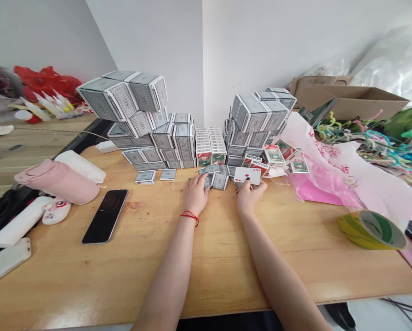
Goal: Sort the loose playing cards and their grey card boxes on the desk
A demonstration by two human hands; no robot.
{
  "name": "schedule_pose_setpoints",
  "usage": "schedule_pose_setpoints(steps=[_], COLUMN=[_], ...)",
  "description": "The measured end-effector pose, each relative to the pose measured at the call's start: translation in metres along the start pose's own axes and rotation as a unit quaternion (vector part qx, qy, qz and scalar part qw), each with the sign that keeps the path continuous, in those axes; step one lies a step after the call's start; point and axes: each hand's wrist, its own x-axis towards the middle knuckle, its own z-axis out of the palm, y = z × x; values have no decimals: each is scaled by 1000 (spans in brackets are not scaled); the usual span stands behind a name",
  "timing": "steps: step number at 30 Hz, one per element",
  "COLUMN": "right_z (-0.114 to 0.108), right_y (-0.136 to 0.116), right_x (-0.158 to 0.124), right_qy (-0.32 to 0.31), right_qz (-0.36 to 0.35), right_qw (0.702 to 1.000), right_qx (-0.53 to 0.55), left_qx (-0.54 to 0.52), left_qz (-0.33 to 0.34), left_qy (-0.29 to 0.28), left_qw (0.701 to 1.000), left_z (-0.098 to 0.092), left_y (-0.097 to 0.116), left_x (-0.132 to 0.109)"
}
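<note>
My right hand point(251, 195) pinches a flat playing card point(253, 174), an ace of diamonds turned face up, with the thumb on its face. My left hand point(196, 193) is closed at the edge of a small group of folded playing cards point(220, 181) with grey patterned backs; its fingertips grip one of them. A red string bracelet circles the left wrist. Behind the hands rise two stacks of blocks made from folded cards, the left stack point(142, 124) and the right stack point(250, 119). Between them stand piled card boxes point(211, 146).
Loose card boxes point(274, 154) and a plastic bag point(316, 151) lie to the right, with a roll of tape point(371, 229) nearer me. A phone point(105, 216) and a pink bottle point(59, 181) are at left. A cardboard box point(361, 99) stands at the back right.
</note>
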Motion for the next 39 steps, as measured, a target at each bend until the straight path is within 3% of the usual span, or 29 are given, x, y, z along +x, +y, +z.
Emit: schedule_pose_setpoints(steps=[4,7,13,16,21,23,28,34,39], right_z=[-3,-1,2,2,2,1,-3,-9,-12], right_y=[-4,-5,-1,1,-4,-8,-11,-3,6], right_x=[3,4,1,-1,-5,-7,-5,18,35], right_qy=[14,37,-21,-53,-105,-107,-44,142,113], right_qz=[-20,3,21,13,-2,-10,-67,-185,-167], right_qw=[1000,999,999,998,993,992,992,963,962], right_qx=[13,35,16,-12,-56,-70,-93,-139,-182], left_qx=[-34,-37,14,41,60,66,69,37,-32], left_qz=[-46,-94,-147,-116,11,15,-20,-81,-106], left_qy=[67,117,148,127,-10,-34,-19,57,136], left_qw=[996,988,978,984,998,997,997,994,985], left_z=[1,3,4,0,-2,0,2,2,3], left_y=[-4,-8,-12,-8,6,9,5,0,-4], left_x=[1,2,1,0,-2,-3,-4,0,3])
